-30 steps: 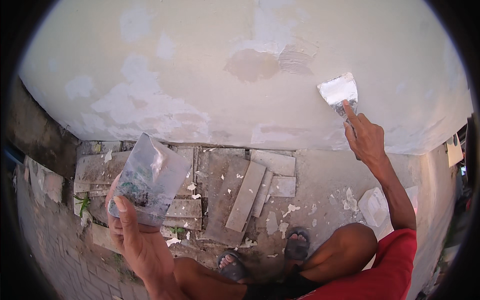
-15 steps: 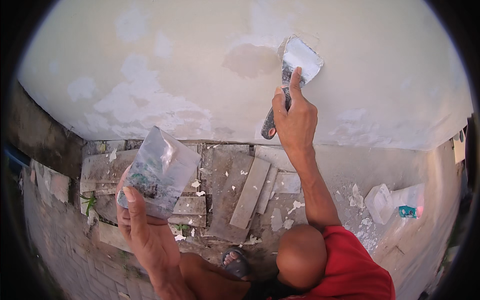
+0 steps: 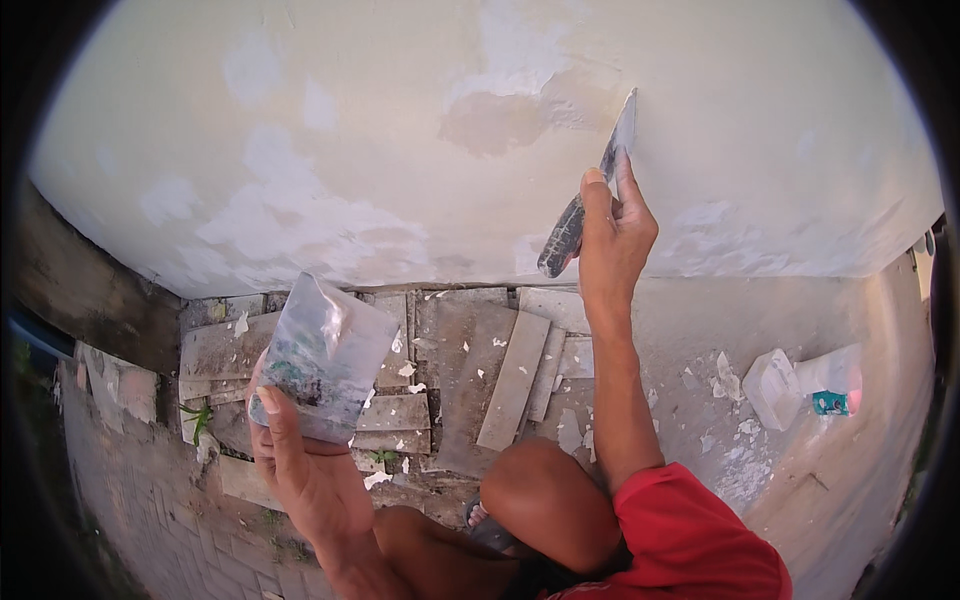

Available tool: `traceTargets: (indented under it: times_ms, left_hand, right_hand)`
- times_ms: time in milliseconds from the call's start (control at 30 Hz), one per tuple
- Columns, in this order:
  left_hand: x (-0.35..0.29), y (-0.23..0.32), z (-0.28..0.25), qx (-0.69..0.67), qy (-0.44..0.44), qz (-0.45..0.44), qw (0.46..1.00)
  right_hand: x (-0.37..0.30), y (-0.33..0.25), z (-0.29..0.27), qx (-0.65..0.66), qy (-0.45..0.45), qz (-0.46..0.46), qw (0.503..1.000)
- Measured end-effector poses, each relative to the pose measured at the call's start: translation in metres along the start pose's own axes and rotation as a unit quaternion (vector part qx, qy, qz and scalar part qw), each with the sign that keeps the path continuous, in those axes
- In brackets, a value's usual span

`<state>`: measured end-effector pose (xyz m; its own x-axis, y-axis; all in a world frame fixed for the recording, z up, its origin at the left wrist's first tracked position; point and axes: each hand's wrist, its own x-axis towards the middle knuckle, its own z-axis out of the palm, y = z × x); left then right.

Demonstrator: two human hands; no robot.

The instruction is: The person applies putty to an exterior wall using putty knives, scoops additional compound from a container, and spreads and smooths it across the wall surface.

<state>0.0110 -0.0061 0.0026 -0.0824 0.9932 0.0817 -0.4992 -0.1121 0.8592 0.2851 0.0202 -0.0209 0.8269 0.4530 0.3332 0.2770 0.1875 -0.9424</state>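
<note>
Black-handled metal putty knife is gripped in the right hand, edge-on at the patchy cream wall; the left hand clasps a translucent, smeared, rectangular plate.

Putty knife now edge-on rather than broad-face-out, beside the rough wall patch instead of over it.
</note>
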Motion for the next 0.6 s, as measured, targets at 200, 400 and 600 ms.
traceTargets:
  times_ms: [200,400,600]
  left_hand:
    - [0.006,0.003,-0.015,-0.055,-0.043,-0.004,0.998]
    - [0.009,0.002,-0.025,-0.049,0.001,-0.002,0.999]
    - [0.014,0.000,-0.022,-0.037,0.000,-0.003,0.999]
  right_hand:
    - [-0.033,-0.008,0.067,0.035,-0.081,0.036,0.995]
    - [-0.052,0.003,0.048,0.042,-0.082,0.024,0.995]
    - [-0.009,-0.005,0.026,0.085,0.039,0.089,0.992]
